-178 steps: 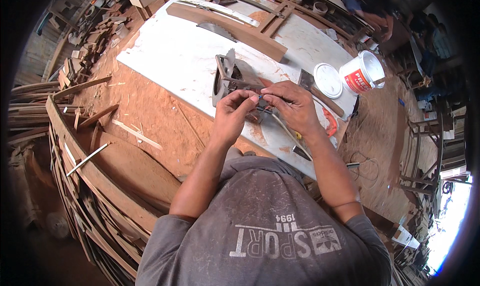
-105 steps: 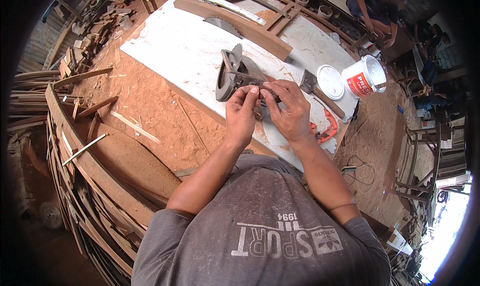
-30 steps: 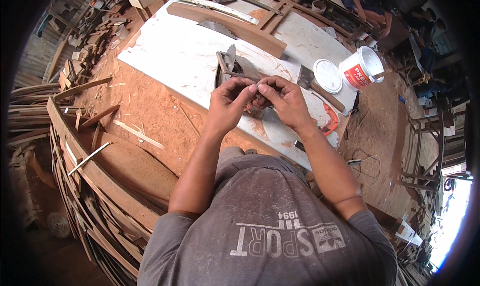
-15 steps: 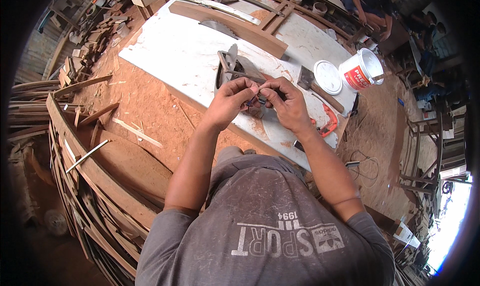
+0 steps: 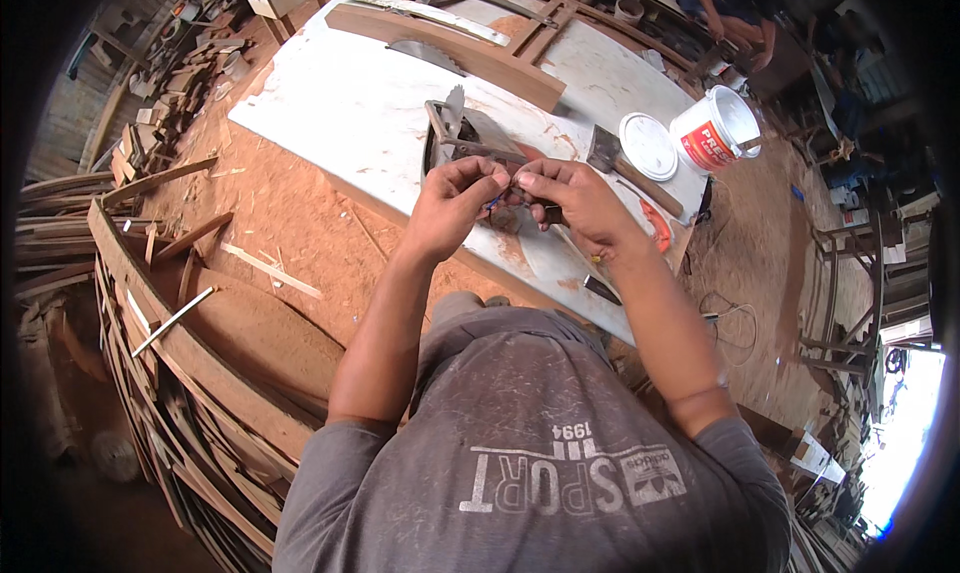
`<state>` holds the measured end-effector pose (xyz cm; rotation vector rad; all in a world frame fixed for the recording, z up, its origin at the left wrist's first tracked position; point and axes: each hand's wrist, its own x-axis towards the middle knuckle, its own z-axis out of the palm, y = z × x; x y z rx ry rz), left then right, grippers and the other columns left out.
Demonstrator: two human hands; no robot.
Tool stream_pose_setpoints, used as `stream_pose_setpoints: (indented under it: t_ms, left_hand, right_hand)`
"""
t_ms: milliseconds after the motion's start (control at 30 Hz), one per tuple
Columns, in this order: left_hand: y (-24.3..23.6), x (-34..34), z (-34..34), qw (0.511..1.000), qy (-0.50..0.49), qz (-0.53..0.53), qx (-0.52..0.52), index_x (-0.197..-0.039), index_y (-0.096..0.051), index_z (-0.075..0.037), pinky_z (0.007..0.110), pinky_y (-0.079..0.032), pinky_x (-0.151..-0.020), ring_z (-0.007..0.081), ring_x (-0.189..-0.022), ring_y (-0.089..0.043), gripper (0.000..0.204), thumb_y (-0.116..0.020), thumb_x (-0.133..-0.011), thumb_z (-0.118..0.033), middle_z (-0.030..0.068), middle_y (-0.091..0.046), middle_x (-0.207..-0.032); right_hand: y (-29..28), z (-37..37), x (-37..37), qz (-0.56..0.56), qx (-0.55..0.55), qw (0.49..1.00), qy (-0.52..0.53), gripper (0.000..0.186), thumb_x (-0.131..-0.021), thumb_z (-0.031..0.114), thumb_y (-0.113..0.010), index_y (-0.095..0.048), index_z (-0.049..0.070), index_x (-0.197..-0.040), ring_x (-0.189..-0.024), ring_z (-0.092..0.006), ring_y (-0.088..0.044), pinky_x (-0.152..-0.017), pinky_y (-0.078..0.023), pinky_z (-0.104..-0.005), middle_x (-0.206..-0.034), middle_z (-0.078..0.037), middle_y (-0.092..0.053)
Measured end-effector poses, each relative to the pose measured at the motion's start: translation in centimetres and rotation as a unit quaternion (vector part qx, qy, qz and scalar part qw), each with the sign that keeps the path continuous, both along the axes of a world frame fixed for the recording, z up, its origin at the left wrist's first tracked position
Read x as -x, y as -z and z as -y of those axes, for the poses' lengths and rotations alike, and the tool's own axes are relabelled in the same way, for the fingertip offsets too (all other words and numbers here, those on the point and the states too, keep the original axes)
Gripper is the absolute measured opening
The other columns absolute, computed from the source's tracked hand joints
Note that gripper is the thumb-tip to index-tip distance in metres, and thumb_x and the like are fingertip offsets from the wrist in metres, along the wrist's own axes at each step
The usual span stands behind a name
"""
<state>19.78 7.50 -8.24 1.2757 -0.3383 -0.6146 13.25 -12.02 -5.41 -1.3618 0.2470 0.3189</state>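
Observation:
Over the near edge of the white work table (image 5: pixel 330 83), my two hands meet fingertip to fingertip. My left hand (image 5: pixel 452 205) is pinched closed, thumb against the forefinger, and a small blue bit shows by its fingers. My right hand (image 5: pixel 580 205) is pinched closed right beside it. What they hold between them is too small and too covered to name. Just beyond the hands lies a dark tool with a jagged metal blade (image 5: pixel 453 111) sticking up. A hammer-like tool with a wooden handle (image 5: pixel 650 188) lies to the right, and an orange-red tool (image 5: pixel 657 228) is partly hidden behind my right hand.
A white bucket (image 5: pixel 712 138) with a red label stands on the right beside its round white lid (image 5: pixel 648 146). A wooden beam (image 5: pixel 450 55) lies across the table next to a toothed saw blade (image 5: pixel 428 55). Timber strips (image 5: pixel 190 373) pile up at left. Another person (image 5: pixel 730 13) is at the far right.
My right hand has turned, with its wrist lower and its fingers still at my left hand's fingertips. The whole view has shifted slightly, moving the table and bucket a little leftward.

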Motion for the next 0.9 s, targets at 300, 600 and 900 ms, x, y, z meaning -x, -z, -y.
stream_pose_setpoints:
  t_ms: [300, 600, 900]
  left_hand:
    - [0.2, 0.5, 0.5, 0.987, 0.007, 0.155, -0.052, -0.100, -0.070, 0.004, 0.026, -0.049, -0.074, 0.0114, -0.082, -0.061, 0.014, -0.068, -0.097, -0.009, 0.0057, -0.068, -0.090]
    - [0.2, 1.1, 0.7, 0.989, -0.057, 0.126, -0.060, -0.096, -0.072, 0.004, 0.027, -0.054, -0.074, 0.0104, -0.084, -0.065, 0.016, -0.069, -0.096, -0.012, 0.0062, -0.068, -0.095]
    - [-0.1, 1.9, 0.5, 0.952, -0.083, 0.257, -0.141, -0.102, -0.073, 0.000, 0.028, -0.056, -0.072, 0.0135, -0.084, -0.068, 0.017, -0.068, -0.096, -0.015, 0.0073, -0.068, -0.099]
  right_hand:
    - [-3.3, 2.9, -4.0, -0.074, 0.179, 0.964, -0.180, 0.024, -0.095, 0.024, -0.068, -0.075, 0.001, -0.097, -0.066, -0.0086, -0.060, -0.059, -0.049, -0.0239, -0.076, -0.002, -0.067]
    - [-5.5, 1.4, -1.9, 0.012, 0.396, 0.909, -0.131, 0.042, -0.099, 0.039, -0.066, -0.073, -0.002, -0.098, -0.065, -0.0086, -0.061, -0.058, -0.051, -0.0249, -0.080, -0.004, -0.068]
    - [-3.0, 2.1, -1.2, -0.072, 0.154, 0.981, -0.094, 0.035, -0.092, 0.033, -0.077, -0.073, -0.001, -0.101, -0.068, -0.0080, -0.064, -0.060, -0.054, -0.0221, -0.082, -0.002, -0.069]
